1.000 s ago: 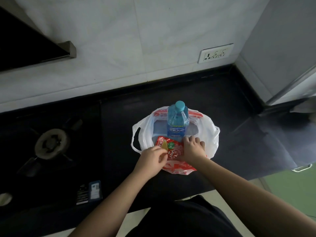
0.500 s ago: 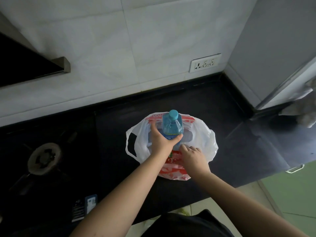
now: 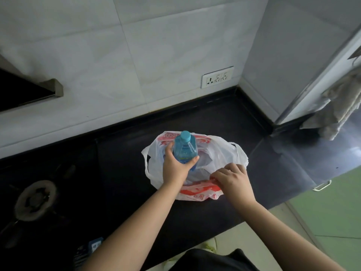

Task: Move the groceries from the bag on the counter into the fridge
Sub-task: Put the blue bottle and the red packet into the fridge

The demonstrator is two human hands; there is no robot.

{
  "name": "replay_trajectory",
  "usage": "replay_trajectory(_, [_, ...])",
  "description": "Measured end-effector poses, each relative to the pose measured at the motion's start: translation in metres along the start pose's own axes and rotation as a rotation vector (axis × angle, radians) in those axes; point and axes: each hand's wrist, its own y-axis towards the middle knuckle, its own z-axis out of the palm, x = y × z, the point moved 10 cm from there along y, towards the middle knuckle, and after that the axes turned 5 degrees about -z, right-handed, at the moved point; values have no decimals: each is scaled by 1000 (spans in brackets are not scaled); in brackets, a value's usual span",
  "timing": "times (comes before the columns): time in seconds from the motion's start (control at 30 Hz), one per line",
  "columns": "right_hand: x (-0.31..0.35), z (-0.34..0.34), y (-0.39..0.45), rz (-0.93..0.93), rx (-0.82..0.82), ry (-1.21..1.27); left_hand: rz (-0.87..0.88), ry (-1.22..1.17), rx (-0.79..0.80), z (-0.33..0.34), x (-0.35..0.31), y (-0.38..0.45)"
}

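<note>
A white plastic bag [image 3: 218, 153] with red print sits on the black worktop [image 3: 121, 165], just below the middle of the frame. The left hand [image 3: 175, 167] wraps around a blue bottle [image 3: 184, 148] with a blue cap, thumb on the left side and fingers curled round the right, so that its grip is closed on the bottle. The bottle stands upright in the mouth of the bag, its lower part hidden by the hand and the plastic, so whether it rests on the bottom of the bag cannot be told.

The right hand [image 3: 232, 179] lies on the near right edge of the bag, fingers bent and pinching the plastic at the red printed band, its grip narrow on the bag. The bag's handles stick out at the left and the upper right.

A gas burner [image 3: 36, 199] shows at the lower left on the dark stove top. A white wall socket [image 3: 217, 77] sits on the tiled wall above the bag. At the right edge of the frame a pale cloth [image 3: 340, 106] hangs near a grey appliance [image 3: 293, 55].
</note>
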Motion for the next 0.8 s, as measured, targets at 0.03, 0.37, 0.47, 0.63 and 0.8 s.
replay_trajectory(0.03, [-3,-6,-2,-18,-34,20,10,-9,26,1,0,2])
replay_trajectory(0.37, [-40,-36,-29,328,-336,533,50,-140,52,24,20,-2])
replay_trajectory(0.47, [-52,-9,-38,674,-284,1164,65,-129,1,26,22,-2])
replay_trajectory(0.63, [-22,20,-29,771,-64,1922,30,-212,-105,24,13,-3])
replay_trajectory(0.8, [-15,12,-24,811,-85,1803,-13,-316,-157,24,24,-2])
